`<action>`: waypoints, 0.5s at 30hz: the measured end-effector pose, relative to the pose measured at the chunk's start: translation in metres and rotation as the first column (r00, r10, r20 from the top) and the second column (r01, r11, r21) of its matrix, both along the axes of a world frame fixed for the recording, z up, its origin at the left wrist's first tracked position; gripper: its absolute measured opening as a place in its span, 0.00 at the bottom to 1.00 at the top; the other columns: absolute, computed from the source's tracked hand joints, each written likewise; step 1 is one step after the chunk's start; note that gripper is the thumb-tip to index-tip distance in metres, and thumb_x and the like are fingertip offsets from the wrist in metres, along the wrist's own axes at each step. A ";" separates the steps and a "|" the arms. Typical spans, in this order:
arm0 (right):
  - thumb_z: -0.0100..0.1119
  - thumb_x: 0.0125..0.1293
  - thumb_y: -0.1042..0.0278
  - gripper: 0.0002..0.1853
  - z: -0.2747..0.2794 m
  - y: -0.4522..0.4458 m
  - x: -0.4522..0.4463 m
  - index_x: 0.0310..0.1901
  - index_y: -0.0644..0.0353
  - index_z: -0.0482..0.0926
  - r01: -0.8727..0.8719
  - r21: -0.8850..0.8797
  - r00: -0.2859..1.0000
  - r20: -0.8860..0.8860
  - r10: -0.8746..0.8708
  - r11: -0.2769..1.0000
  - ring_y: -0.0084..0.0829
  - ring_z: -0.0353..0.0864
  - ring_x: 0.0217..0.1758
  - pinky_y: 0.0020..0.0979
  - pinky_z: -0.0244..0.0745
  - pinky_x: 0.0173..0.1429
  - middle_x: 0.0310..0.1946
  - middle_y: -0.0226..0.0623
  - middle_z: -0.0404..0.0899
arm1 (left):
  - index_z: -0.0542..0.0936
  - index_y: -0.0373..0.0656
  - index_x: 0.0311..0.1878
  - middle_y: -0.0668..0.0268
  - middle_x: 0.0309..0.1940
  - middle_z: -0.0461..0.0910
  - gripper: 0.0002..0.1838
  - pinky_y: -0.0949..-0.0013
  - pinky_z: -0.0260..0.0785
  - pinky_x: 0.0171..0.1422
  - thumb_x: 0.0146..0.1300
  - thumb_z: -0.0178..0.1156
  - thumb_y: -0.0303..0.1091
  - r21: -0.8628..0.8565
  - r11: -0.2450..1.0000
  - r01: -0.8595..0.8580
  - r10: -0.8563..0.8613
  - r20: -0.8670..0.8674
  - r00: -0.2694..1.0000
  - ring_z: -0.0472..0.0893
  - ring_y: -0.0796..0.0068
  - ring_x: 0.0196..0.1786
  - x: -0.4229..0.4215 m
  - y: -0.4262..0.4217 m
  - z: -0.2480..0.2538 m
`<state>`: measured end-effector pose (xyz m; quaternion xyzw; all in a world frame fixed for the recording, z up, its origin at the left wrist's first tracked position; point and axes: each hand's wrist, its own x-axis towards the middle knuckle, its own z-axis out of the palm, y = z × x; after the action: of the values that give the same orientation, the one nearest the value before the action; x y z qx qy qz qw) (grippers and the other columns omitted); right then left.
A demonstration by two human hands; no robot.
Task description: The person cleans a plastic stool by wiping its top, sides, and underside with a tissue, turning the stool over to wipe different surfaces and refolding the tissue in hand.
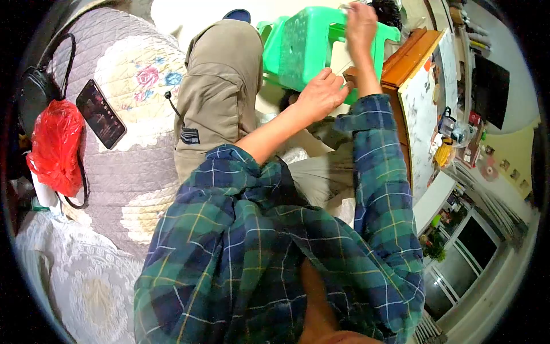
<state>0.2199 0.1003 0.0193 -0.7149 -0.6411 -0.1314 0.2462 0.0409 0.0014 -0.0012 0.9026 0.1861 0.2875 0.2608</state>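
Observation:
A bright green plastic stool (301, 46) lies tipped over beyond my knees. In front of its lower edge is my left hand (322, 94), with fingers bent together; whatever they pinch is too small to make out. My right hand (361, 28) is raised higher, over the stool's legs, its fingertips closed and slightly blurred. A thin light line seems to run between the two hands, but I cannot tell what it is. Something brown (350, 74) shows beside my right wrist.
Left of my leg, a quilted cover (114, 57) bears a phone (101, 114), a red plastic bag (57, 149) and a black bag (37, 92). To the right stands a wooden cabinet (407, 60) with a marbled top (421, 109).

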 end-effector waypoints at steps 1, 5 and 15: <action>0.56 0.58 0.72 0.07 0.000 0.005 -0.023 0.38 0.61 0.78 -0.068 -0.032 0.991 0.114 0.071 0.997 0.41 0.79 0.41 0.39 0.72 0.47 0.35 0.41 0.79 | 0.78 0.44 0.39 0.65 0.29 0.73 0.11 0.62 0.60 0.61 0.52 0.53 0.31 -0.008 1.000 0.025 -0.025 -0.007 1.000 0.74 0.66 0.39 0.000 -0.001 -0.001; 0.53 0.58 0.77 0.05 0.012 -0.008 -0.074 0.35 0.65 0.76 -0.116 -0.092 0.971 -0.219 0.093 0.989 0.47 0.73 0.41 0.42 0.68 0.49 0.33 0.47 0.73 | 0.81 0.45 0.31 0.65 0.32 0.79 0.09 0.62 0.61 0.58 0.49 0.54 0.34 0.071 0.997 -0.024 0.014 0.136 0.991 0.76 0.66 0.42 0.002 -0.002 -0.009; 0.57 0.58 0.72 0.06 0.030 -0.071 -0.083 0.37 0.61 0.78 -0.159 -0.377 0.942 -0.333 0.026 0.913 0.46 0.78 0.39 0.40 0.73 0.44 0.34 0.47 0.78 | 0.79 0.41 0.44 0.59 0.44 0.79 0.14 0.55 0.61 0.63 0.55 0.52 0.31 0.063 0.997 -0.037 0.024 0.189 0.982 0.75 0.63 0.54 0.001 -0.007 -0.005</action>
<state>0.1372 0.0293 0.0497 -0.7302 -0.6391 0.1319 0.2025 0.0419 -0.0055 -0.0061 0.8766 0.1648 0.3815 0.2427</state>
